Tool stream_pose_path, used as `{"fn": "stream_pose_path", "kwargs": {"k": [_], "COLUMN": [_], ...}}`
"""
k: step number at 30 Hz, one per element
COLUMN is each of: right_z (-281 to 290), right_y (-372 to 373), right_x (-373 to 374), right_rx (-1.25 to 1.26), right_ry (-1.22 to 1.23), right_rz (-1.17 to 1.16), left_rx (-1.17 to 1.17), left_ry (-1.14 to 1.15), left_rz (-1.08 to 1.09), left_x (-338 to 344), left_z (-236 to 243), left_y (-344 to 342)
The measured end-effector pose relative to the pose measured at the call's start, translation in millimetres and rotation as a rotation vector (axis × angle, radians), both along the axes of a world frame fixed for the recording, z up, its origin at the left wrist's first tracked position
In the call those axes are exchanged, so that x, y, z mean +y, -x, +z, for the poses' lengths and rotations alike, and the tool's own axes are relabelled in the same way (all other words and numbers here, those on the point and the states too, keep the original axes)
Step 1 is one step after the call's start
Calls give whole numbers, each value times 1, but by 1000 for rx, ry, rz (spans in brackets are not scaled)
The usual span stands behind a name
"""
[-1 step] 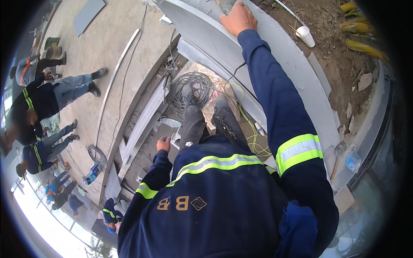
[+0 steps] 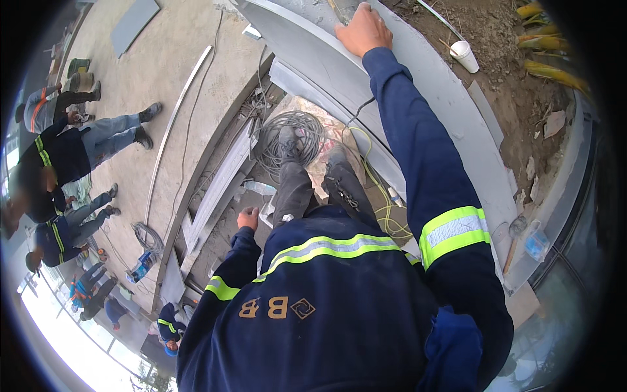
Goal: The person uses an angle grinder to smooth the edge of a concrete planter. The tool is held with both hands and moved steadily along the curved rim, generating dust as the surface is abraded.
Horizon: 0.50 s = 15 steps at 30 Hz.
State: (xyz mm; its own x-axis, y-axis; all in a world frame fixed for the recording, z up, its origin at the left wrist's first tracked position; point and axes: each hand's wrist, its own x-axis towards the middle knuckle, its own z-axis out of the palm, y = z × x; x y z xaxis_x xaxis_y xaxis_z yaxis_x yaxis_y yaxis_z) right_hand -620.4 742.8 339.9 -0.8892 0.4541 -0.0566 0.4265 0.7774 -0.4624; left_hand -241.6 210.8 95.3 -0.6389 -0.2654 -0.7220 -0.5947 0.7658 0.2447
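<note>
Head view, looking down own torso. Right hand (image 2: pixel 363 29) at 12 o'clock, palm flat and fingers spread on the grey curved panel (image 2: pixel 307 49), pressing rather than gripping. Left hand (image 2: pixel 247 217) at 9 o'clock of centre, loosely curled, holding nothing visible, hanging above the trench beside a grey rail (image 2: pixel 219 189). Boots stand by a wire coil (image 2: pixel 290 140) at centre. Judged progress: panel resting on the ledge, cables still loose below; fixing apparently not finished. White cup (image 2: pixel 464 55) at 1 o'clock on soil.
</note>
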Motion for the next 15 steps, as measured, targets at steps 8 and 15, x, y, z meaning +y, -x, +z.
{"fn": "stream_pose_path", "kwargs": {"k": [8,15], "right_z": [-3,5], "right_y": [-5,31], "right_x": [-13,34], "right_rx": [-85,-110], "right_ry": [-140,60], "right_rz": [-28,98], "left_rx": [180,376], "left_ry": [-110,-758], "left_rz": [-312,-74], "left_x": [19,112], "left_z": [-75,-32], "left_y": [200,355]}}
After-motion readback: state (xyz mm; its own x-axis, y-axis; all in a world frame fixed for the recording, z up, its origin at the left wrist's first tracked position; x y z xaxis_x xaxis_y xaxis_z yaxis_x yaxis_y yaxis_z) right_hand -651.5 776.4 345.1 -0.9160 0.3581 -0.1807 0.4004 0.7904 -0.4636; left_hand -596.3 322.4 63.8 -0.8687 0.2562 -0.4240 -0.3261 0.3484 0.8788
